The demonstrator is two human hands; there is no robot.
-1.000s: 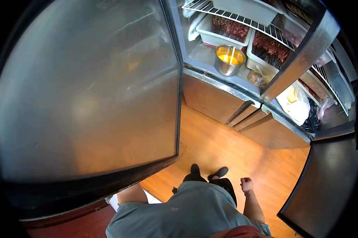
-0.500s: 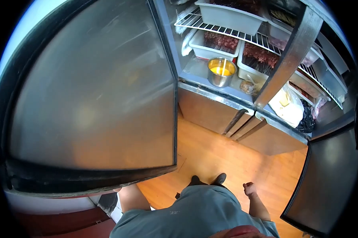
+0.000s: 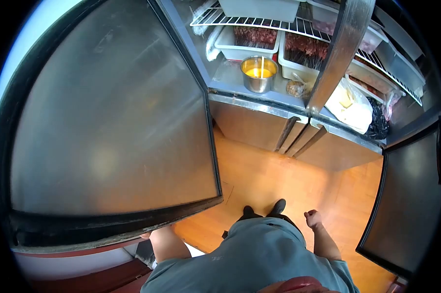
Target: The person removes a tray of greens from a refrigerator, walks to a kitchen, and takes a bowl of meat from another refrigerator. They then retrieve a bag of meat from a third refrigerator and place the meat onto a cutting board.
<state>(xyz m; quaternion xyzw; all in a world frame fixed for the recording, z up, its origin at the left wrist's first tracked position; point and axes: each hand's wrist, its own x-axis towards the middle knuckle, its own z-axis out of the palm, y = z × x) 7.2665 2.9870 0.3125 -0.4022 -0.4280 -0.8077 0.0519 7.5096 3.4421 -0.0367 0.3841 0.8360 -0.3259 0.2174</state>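
Observation:
My left hand is at the outer edge of the large left refrigerator door, which stands swung wide. Most of that hand is hidden behind the door, so its fingers do not show. My right hand hangs beside my body over the floor, fingers curled in, with nothing visible in it. Ahead, on the refrigerator's lower level, sits a metal pot of yellow liquid with a pale handle sticking up. White tubs of skewered red meat stand behind it. A small tied plastic bag lies to the pot's right.
The right refrigerator door also stands swung out. A metal post divides the two openings. A white bag and a black bag lie in the right compartment. Closed lower doors face the wooden floor.
The view has shifted, so the refrigerator and pot appear higher and further left. The left door's free edge appears slightly further right. My right hand stays curled at my side.

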